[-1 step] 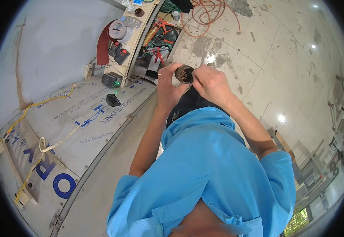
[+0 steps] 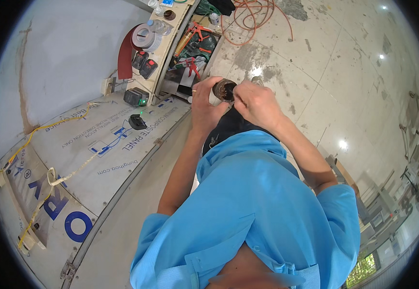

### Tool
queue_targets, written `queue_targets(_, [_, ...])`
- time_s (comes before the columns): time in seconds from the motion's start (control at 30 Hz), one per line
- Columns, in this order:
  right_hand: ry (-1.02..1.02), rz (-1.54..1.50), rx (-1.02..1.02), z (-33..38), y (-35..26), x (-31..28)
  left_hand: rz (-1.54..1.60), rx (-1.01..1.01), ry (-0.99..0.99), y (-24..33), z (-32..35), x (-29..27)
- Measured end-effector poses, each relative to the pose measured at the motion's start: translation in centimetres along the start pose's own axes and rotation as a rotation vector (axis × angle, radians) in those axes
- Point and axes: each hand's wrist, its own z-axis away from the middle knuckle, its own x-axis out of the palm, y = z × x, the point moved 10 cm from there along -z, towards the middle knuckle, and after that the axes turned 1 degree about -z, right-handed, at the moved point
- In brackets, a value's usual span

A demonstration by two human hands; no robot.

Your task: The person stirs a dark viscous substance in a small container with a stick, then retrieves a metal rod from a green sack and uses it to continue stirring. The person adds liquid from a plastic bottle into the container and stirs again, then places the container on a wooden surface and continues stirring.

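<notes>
My left hand (image 2: 206,102) is wrapped round a small round pot (image 2: 220,88), its mouth tilted up toward me. The pot's rim is stained brown, and dark brown matter coats the inside. Close against the pot's right side, my right hand (image 2: 257,102) has its fingers pinched together at the mouth. A dark thin piece shows between those fingertips and the opening, but its kind is hidden by the hand. Both hands are held out in front of my waist, over the floor.
Left of me a printed panel bench (image 2: 122,144) carries a charger with a green light (image 2: 136,97) and a black battery (image 2: 137,122). Beyond stand a tape roll (image 2: 143,36) and red-black batteries (image 2: 148,68). An open drawer (image 2: 212,45) holds caulking guns; an orange hose (image 2: 252,19) coils on the floor.
My right hand has shifted slightly left, toward the pot's mouth. The pot has barely moved in my left hand, and its inside looks darker.
</notes>
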Motion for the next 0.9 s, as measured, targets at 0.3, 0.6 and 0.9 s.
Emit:
queue_targets(0.3, [-0.029, -0.006, 0.049, -0.8, 1.6, -0.1, -0.031, 0.080, -0.002, 0.3, -1.0, 0.8])
queue_targets(0.6, [-0.019, -0.097, 0.122, 0.0, 2.5, 0.0, -0.040, 0.083, -0.013, 0.2, -0.7, 1.2])
queue_targets(0.9, [-0.011, -0.164, 0.136, 0.8, 2.7, 0.2, -0.024, 0.018, -0.042, -0.3, -0.5, 1.7])
